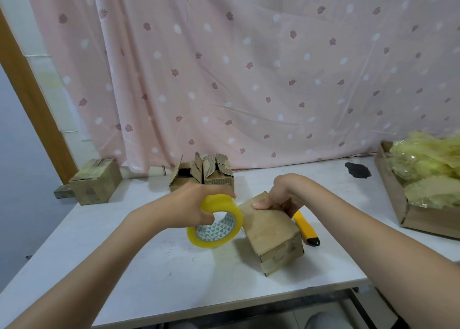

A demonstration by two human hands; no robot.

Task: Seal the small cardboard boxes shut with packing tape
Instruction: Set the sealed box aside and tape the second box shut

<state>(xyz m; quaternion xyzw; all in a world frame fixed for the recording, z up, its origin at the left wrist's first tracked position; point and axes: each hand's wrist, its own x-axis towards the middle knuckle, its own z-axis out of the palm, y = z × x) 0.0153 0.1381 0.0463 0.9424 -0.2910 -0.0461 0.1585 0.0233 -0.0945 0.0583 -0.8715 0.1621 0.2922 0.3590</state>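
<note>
While left hand (193, 204) grips tape roll (215, 225), right hand (281, 196) clasps cardboard box (271, 231) far end, roll touching box's left side

A pink leaf-print curtain (249, 67) hangs behind the white table (154, 274); a yellow utility knife (306, 229) lies on it. A dark stain (358, 170) marks the far side, near a cardboard tray (395, 199) of crumpled yellowish plastic (430, 176).

Honestly nothing readable here, no words, brand names or numbers anywhere. Closest thing is the roll of yellowish clear packing tape (215, 221): its white cardboard core has a repeating teal triangle print, just pattern, no letters. The plain brown cardboard boxes (272, 231) show some faint marks, too blurry to make out.
</note>
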